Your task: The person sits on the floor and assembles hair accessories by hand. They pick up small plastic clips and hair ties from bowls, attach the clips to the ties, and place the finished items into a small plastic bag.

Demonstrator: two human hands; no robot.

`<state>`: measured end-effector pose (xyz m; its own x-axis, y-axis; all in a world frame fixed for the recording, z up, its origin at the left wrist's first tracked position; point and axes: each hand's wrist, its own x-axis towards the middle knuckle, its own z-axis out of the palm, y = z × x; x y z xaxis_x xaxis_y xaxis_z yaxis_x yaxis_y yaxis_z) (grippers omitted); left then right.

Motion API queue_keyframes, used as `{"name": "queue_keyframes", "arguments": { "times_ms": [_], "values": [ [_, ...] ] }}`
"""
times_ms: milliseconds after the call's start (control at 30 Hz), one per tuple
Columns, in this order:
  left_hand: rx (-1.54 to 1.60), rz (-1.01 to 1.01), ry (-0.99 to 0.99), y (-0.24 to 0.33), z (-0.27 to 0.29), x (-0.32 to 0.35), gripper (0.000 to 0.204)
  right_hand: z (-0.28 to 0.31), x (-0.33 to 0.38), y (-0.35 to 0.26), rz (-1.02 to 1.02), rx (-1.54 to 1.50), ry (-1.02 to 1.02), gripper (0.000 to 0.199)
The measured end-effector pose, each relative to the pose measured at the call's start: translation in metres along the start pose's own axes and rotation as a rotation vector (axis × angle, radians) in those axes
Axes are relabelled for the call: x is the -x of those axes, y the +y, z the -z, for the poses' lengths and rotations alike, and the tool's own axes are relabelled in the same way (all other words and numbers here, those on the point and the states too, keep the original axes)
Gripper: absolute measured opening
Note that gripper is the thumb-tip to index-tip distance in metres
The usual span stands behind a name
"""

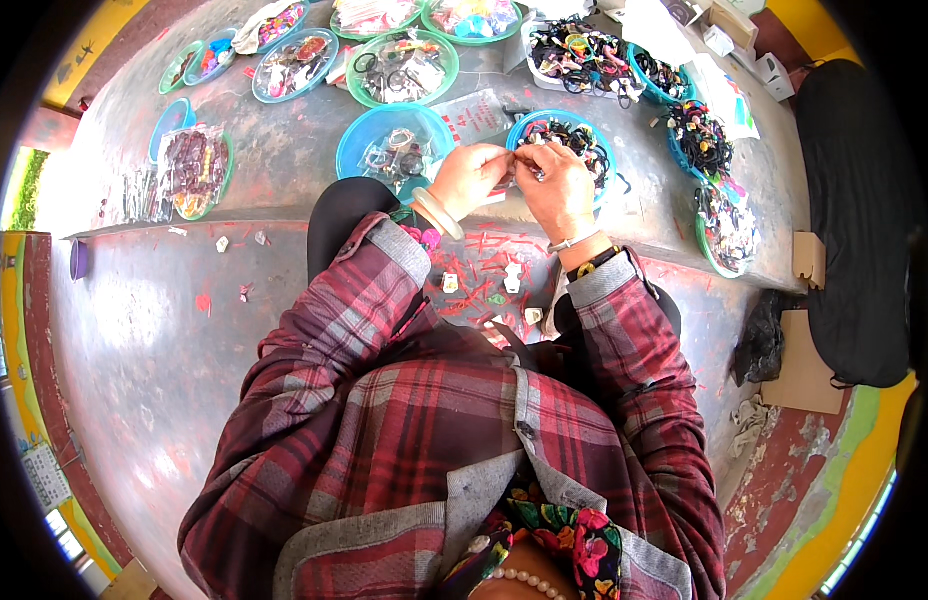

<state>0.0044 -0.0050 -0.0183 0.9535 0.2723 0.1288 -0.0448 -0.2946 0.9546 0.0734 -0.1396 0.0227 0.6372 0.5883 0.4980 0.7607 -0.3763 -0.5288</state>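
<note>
My left hand (468, 182) and my right hand (561, 188) meet in front of me, above the edge of the raised grey surface. Both have their fingers pinched together on something small, mostly hidden between the fingertips; its kind does not show. Beyond my left hand stands a blue basin (350, 141) holding clear plastic bags with hair ties inside. Just behind my right hand is a blue basket (603, 140) heaped with dark hair ties bearing small coloured charms. A bangle circles my left wrist, a thin bracelet my right.
Green and blue baskets of bagged trinkets, such as a green basket (401, 70), line the back. A white tray (581, 60) of dark hair ties stands back right. Red scraps (472, 292) litter the floor between my knees. A black bag (760, 345) and cardboard (807, 365) lie right.
</note>
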Motion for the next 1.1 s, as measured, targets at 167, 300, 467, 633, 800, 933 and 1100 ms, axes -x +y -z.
{"name": "queue_keyframes", "arguments": {
  "times_ms": [167, 300, 467, 633, 800, 933, 1100],
  "values": [
    [-0.134, -0.062, 0.011, 0.013, -0.003, 0.004, 0.019, 0.000, 0.001, 0.004, -0.023, 0.048, -0.053, 0.011],
    [-0.242, -0.096, 0.027, 0.010, -0.007, 0.006, 0.020, 0.000, 0.002, 0.005, 0.040, 0.134, -0.054, 0.010],
    [-0.261, -0.111, 0.012, 0.011, -0.010, 0.008, 0.021, 0.002, 0.003, -0.001, 0.133, 0.290, -0.028, 0.008],
    [-0.256, -0.099, 0.032, 0.011, -0.010, 0.008, 0.021, 0.002, 0.001, -0.003, 0.112, 0.268, -0.004, 0.007],
    [-0.203, -0.103, 0.046, 0.014, -0.006, 0.005, 0.020, -0.002, -0.001, 0.005, -0.006, 0.104, 0.004, 0.005],
    [0.003, 0.068, -0.006, 0.016, -0.004, 0.005, 0.021, -0.002, -0.004, 0.013, -0.042, -0.006, 0.041, 0.003],
    [0.372, 0.132, -0.023, 0.000, -0.002, 0.000, 0.022, 0.001, -0.003, 0.007, 0.044, 0.072, 0.017, 0.005]
  ]
}}
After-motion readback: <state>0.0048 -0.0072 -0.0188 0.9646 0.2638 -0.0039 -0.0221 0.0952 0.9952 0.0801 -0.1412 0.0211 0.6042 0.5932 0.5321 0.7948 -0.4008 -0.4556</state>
